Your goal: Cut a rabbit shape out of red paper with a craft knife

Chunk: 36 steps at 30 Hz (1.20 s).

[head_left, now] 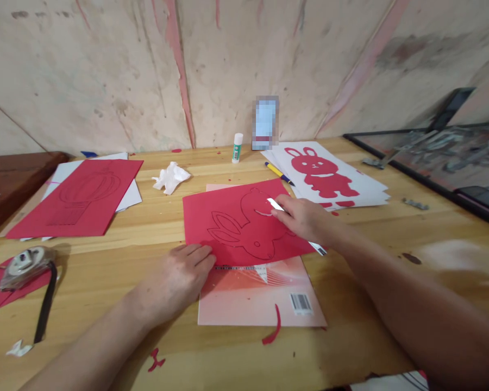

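1. A stained, patched wall [236, 65] rises behind a wooden table [158, 225], where a glue stick [237, 147], a crumpled tissue [171, 177] and a phone [264, 124] sit toward the back.
2. Mid-table, in front of the person, lies the red sheet [224, 209], marked with a dark animal outline with long ears. Under it is a pale pink booklet [261, 307], its barcoded end sticking out on the near side.
3. The right hand [305, 214] has its fingers closed round a slim white tool [318, 248], which I take for a craft knife; its tip rests within the outline.
4. The left hand [185, 271] lies curled on the sheet's near-left edge. From here I can't tell whether it pinches the paper or merely presses it.
5. By my reckoning, the cutting is at an early stage: a short, pale curved slit shows by the tip, while the ears, head and most of the body appear uncut.
6. Farther along, a finished-looking red rabbit [321, 168] lies on white paper to the right. At left, another red sheet with a lantern drawing [79, 201] looks uncut. Red scraps [277, 326] lie near the person.
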Motion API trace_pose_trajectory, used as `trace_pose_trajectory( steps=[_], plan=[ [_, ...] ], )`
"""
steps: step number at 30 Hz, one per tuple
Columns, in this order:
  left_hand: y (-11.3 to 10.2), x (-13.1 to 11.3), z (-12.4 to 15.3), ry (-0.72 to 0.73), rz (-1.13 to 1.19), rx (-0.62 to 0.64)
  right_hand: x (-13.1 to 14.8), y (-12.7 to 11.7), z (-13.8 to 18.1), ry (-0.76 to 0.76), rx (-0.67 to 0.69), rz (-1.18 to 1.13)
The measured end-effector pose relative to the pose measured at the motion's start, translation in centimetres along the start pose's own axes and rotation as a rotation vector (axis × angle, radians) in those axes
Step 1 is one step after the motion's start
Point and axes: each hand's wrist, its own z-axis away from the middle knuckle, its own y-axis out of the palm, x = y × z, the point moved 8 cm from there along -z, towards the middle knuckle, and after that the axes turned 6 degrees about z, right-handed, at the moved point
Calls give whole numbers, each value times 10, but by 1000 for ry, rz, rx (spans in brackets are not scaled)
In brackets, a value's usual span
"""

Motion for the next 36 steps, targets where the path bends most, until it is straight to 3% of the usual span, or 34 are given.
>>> trace_pose_trajectory(
  steps=[6, 13, 19, 25, 36],
  plan=[
    [1, -14, -4, 30, 83, -90, 32, -13, 15, -77, 19, -13],
    [7, -23, -8, 60, 149, -60, 70, -3, 27, -177, 136, -33],
    [2, -5, -7, -25, 307, -39, 99, 9, 32, -318, 184, -69],
    [10, 16, -3, -40, 227, 3, 108, 18, 28, -330, 189, 12],
    [16, 19, -2, -20, 221, 44, 126, 15, 11, -311, 260, 125]
  ],
)
